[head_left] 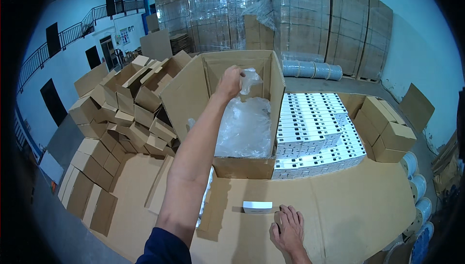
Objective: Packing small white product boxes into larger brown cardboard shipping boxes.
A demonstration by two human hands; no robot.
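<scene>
An open cardboard box (232, 167) stands in front of me on a cardboard-covered surface (348, 210), its flaps up. A clear plastic liner bag (244, 128) lies inside it. My left hand (229, 82) reaches into the box and pinches the top edge of that bag near the back wall. My right hand (289, 228) rests flat on the cardboard surface, fingers spread, holding nothing. A small white flat box (257, 207) lies just ahead of my right hand, apart from it.
Stacked rows of small white boxes (317, 128) fill the space right of the open box. Several empty cardboard cartons (121, 113) pile up on the left, closed cartons (385, 135) on the right. Wrapped pallets (290, 16) stand behind. Cable reels (416, 186) line the right edge.
</scene>
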